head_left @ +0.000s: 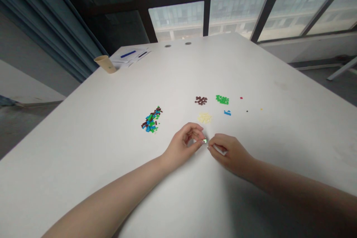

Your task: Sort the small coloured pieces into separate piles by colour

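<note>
The L hand (185, 145) is grasping a small green-white piece (205, 141) betw. thumb and index finger, just above or on the table; which one I cannot tell. The other fingers of this hand are curved. The R hand (230, 152) is just beside, on the right, w/ thumb and index fingertips brought together close to the same piece. If these tips hold sth. tiny, I cannot tell, and also not if they touch the piece.

Just beyond the hands lies a pale yellow pile (205, 118). Farther is a brown pile (201, 100), and to the right of it a green pile (222, 99). A few blue pcs. (227, 112) lie nearer than the green ones. More to the right there are three single bits, well apart: red bit (241, 97), black bit (247, 111) and orange bit (261, 109). On the left of the hands is a mixed pile (151, 120), w/ blue, green, brown etc., in a long shape.

All this is on the big white table (97, 137). At its far left edge stands a paper cup (105, 64), near some papers (122, 60) w/ a blue pen (128, 54) on top. Behind the table is a window (178, 18), and at far left a blue curtain (50, 18).
</note>
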Tool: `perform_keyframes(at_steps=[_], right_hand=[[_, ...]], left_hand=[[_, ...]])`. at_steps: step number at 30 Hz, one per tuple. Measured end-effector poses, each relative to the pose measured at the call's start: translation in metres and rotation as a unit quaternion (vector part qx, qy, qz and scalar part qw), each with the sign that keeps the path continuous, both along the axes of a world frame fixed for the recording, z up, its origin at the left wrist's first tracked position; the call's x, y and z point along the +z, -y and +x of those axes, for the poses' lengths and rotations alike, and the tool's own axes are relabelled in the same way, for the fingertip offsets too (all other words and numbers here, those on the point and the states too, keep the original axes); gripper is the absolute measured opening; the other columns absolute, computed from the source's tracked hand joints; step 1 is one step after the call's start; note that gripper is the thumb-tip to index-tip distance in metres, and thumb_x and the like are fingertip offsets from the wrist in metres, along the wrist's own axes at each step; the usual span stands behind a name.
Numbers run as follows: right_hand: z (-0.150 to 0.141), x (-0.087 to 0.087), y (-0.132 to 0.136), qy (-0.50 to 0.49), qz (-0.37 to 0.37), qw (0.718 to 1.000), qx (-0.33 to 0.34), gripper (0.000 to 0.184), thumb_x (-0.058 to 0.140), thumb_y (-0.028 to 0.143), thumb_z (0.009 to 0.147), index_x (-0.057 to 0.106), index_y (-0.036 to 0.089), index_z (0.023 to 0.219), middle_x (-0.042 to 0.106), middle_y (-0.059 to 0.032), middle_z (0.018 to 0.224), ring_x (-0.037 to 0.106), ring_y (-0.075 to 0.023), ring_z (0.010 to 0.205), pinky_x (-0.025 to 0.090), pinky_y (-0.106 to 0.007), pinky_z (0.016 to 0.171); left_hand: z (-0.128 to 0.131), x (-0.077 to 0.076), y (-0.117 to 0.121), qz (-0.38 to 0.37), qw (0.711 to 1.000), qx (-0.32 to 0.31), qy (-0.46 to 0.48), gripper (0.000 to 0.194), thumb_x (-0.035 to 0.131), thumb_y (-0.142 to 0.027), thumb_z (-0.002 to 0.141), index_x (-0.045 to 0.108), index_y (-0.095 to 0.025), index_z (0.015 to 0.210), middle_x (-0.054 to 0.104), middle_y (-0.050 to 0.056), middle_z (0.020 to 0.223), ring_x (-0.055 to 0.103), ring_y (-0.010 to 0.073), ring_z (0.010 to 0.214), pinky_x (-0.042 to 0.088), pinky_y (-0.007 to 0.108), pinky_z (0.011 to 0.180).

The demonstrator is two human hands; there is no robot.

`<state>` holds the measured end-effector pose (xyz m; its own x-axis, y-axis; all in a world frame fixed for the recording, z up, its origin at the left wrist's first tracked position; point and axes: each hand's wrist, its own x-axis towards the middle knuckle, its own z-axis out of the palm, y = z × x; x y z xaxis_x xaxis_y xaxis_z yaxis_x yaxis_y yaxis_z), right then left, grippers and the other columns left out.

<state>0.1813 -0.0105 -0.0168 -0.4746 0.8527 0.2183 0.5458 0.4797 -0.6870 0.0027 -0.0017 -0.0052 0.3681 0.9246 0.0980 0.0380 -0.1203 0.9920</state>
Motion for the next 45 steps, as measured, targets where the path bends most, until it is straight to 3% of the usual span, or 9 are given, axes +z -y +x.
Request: perform_keyframes(at_steps=[10,26,33,39,45], right_hand=[[0.000,0.001,0.003,-0.062,0.039,0.996,-0.045,0.009,0.054,0.025,0.076,0.059,0.020,0.080,0.049,0.0024,0.062,0.041,-0.0094,0.053,0.032,-0.022,0.053],[0.001,0.001,0.004,-0.067,0.052,0.996,-0.041,0.011,0.054,0.020,0.076,0.060,0.020,0.086,0.045,0.0030,0.061,0.039,-0.0098,0.053,0.032,-0.023,0.053],[0.001,0.004,0.004,-0.077,0.068,0.992,-0.067,0.010,0.053,0.021,0.076,0.059,0.020,0.084,0.043,0.0034,0.059,0.040,-0.0098,0.053,0.033,-0.023,0.053],[0.002,0.002,0.004,-0.083,0.076,0.990,-0.082,0.009,0.053,0.022,0.076,0.059,0.020,0.083,0.041,0.0036,0.058,0.042,-0.0103,0.054,0.033,-0.023,0.053],[0.006,0.010,-0.004,-0.054,0.124,0.986,-0.098,0.011,0.051,0.024,0.077,0.059,0.020,0.083,0.043,0.0028,0.058,0.042,-0.0110,0.054,0.033,-0.024,0.054]], left_hand=[[0.000,0.002,0.002,0.017,1.000,0.001,-0.025,0.022,0.058,-0.021,0.076,0.050,-0.018,0.096,0.058,0.003,0.082,0.054,0.0115,0.077,0.042,0.027,0.073],[0.001,0.001,0.004,0.040,0.998,-0.023,-0.042,0.022,0.056,-0.018,0.077,0.048,-0.018,0.097,0.058,0.003,0.084,0.053,0.0104,0.077,0.042,0.024,0.072],[-0.003,0.001,-0.004,0.028,0.982,0.020,-0.185,0.016,0.046,-0.024,0.082,0.048,-0.018,0.097,0.053,-0.001,0.073,0.048,0.0097,0.064,0.038,0.021,0.058],[-0.005,0.001,-0.008,0.098,0.945,-0.068,-0.304,0.014,0.042,-0.020,0.081,0.055,-0.017,0.076,0.050,-0.001,0.064,0.043,0.0106,0.059,0.034,0.022,0.056],[-0.005,-0.001,-0.009,0.166,0.926,-0.111,-0.320,0.012,0.043,-0.015,0.078,0.055,-0.017,0.076,0.054,0.001,0.069,0.047,0.0128,0.067,0.036,0.024,0.064]])
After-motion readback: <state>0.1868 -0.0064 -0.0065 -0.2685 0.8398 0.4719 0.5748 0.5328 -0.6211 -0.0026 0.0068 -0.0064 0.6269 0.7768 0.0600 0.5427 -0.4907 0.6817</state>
